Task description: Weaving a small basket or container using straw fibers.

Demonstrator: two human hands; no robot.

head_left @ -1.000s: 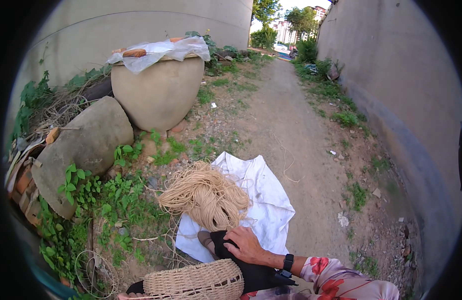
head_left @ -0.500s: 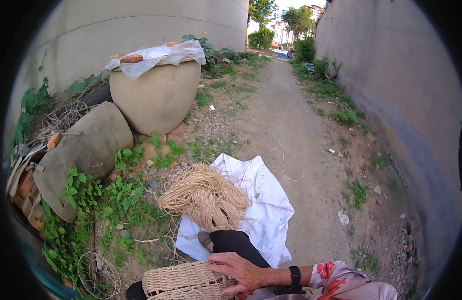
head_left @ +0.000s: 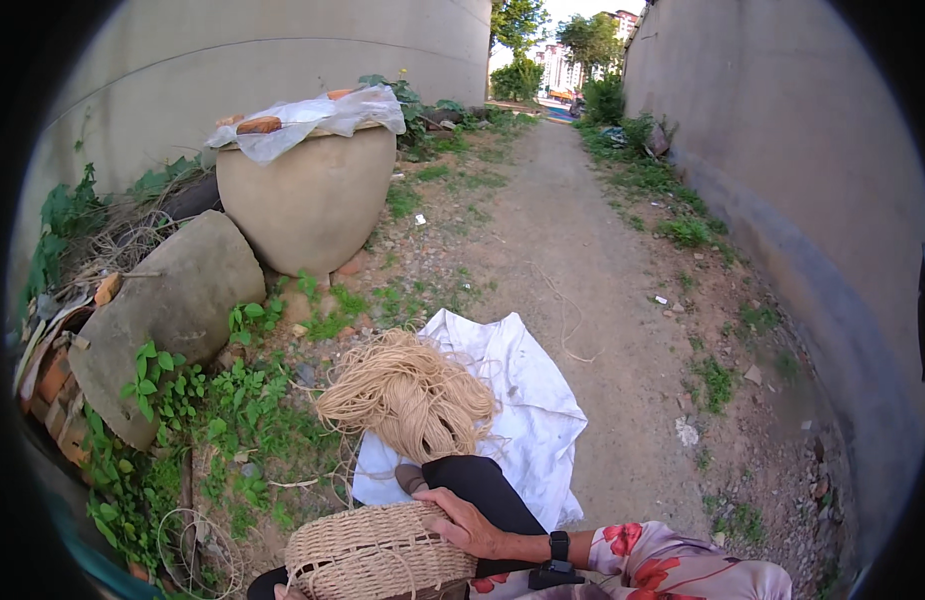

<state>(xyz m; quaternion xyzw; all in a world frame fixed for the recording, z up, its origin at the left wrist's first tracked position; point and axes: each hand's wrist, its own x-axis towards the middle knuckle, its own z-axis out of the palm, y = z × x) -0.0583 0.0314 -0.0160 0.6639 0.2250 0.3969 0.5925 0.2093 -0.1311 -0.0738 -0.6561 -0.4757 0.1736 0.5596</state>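
Observation:
A woven basket of tan cord rests across my lap at the lower edge, with a loose strand lying over its weave. My right hand grips its right upper edge, the fingers curled over the rim. Only a sliver of my left hand shows at the basket's lower left corner, and its fingers are hidden. Just ahead of my knee, a big heap of tan cord lies on a white cloth spread on the ground.
A large clay jar covered with plastic sheet and bricks stands at the left, beside a tipped curved clay piece. Green weeds grow near it. A dirt path runs ahead between two walls. A loose coil of cord lies lower left.
The basket has come up a little and shows more of its woven side. My right hand has shifted slightly up with it, and a bit of my left hand now shows.

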